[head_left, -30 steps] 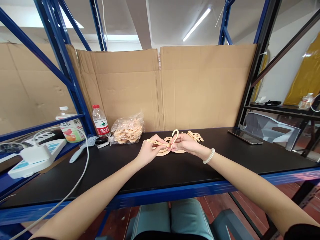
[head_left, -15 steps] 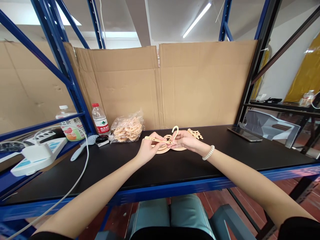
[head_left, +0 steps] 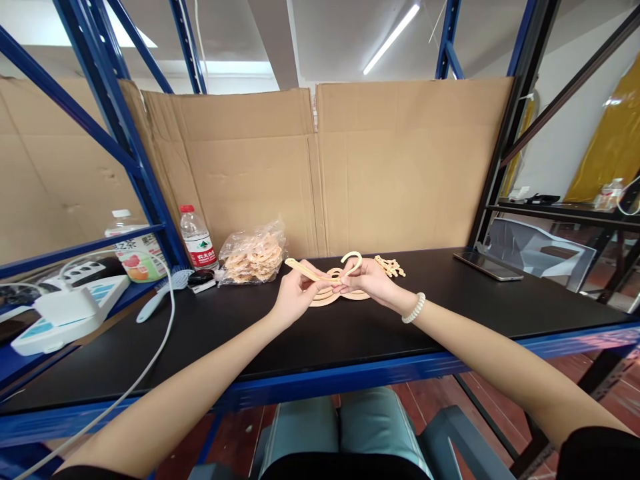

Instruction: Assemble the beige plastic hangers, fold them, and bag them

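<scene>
My left hand (head_left: 295, 293) pinches a flat, pale wooden strip (head_left: 297, 266) whose free end sticks out to the upper left. In my right hand (head_left: 373, 280) is a pale piece with a hooked top (head_left: 354, 255), gripped between thumb and fingers. The two hands meet over the table, and the inner ends of both pieces come together at the fingertips; whether they are joined is hidden. Behind and below the hands lie curved pale wooden pieces (head_left: 324, 302), partly covered. A small cluster of pale, knobbly pieces (head_left: 391, 267) lies just beyond my right hand.
On the black tabletop (head_left: 430, 333), a clear bag of pale pieces (head_left: 255, 257), a red-capped bottle (head_left: 199, 240) and a light-blue brush (head_left: 159, 297) stand left. A phone (head_left: 487, 265) lies right. A white cable (head_left: 167, 340) crosses the left side. Cardboard (head_left: 400, 167) closes the back.
The wooden strip has tilted and now shows more of its broad face. The hooked piece has turned, its curve opening wider to view. Both hands stay close together, still gripping.
</scene>
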`<act>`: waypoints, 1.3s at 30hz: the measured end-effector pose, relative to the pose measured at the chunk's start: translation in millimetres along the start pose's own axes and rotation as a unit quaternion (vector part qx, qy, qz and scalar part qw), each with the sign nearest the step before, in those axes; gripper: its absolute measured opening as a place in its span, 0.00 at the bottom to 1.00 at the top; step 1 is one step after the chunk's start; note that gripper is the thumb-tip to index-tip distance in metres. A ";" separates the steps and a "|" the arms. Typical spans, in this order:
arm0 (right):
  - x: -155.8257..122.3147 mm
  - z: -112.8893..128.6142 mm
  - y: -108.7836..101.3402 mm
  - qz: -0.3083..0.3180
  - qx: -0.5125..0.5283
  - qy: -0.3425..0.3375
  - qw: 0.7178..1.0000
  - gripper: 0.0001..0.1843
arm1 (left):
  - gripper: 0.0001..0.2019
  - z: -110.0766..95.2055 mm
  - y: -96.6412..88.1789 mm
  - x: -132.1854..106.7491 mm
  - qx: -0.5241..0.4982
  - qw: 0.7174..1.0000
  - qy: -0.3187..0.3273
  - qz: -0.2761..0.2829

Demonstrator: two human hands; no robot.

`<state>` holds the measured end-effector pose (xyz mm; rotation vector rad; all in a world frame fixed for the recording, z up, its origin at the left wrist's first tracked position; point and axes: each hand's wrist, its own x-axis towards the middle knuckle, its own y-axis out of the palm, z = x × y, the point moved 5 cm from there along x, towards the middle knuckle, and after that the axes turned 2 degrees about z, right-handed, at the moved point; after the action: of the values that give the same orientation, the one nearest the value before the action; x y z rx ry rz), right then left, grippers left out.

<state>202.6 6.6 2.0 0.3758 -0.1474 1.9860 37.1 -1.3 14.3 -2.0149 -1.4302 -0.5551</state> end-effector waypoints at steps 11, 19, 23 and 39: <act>2.2 6.8 -8.4 -0.034 -0.118 -0.059 0.991 0.16 | 0.21 19.0 -9.5 2.3 -0.063 0.989 -0.105 -0.078; 0.3 -0.6 12.9 0.014 -0.086 -0.064 0.994 0.17 | 0.21 13.1 11.4 -3.5 -0.092 0.984 -0.149 0.010; 4.1 6.6 4.5 -0.015 -0.061 -0.055 0.997 0.18 | 0.19 16.0 10.5 -5.3 -0.133 0.973 -0.188 -0.004; 37.5 -5.3 -115.0 0.056 -0.657 -0.046 0.751 0.14 | 0.13 27.8 9.0 -9.1 -0.215 0.926 -0.311 0.007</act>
<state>290.3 90.0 1.9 -0.4809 -1.5464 1.4982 42.4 9.2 -14.1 -2.7149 -1.7603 -0.2319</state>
